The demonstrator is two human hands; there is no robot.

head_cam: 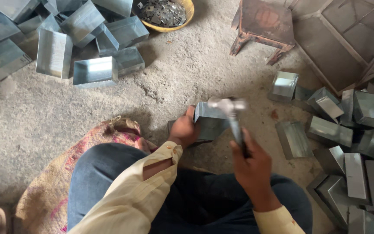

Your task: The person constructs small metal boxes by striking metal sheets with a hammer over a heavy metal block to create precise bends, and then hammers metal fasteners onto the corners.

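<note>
The floor (66,112) is rough and grey. A person sits near its bottom edge. Many tin boxes (83,34) lie at the top left corner, more at the right edge. The box (211,121) being worked on is in the middle. The left hand (183,129) wraps tight around its side. The right hand (251,162) is closed around a hammer (232,113), blurred above the box. A steady box and short hits on its edge look best.
</note>
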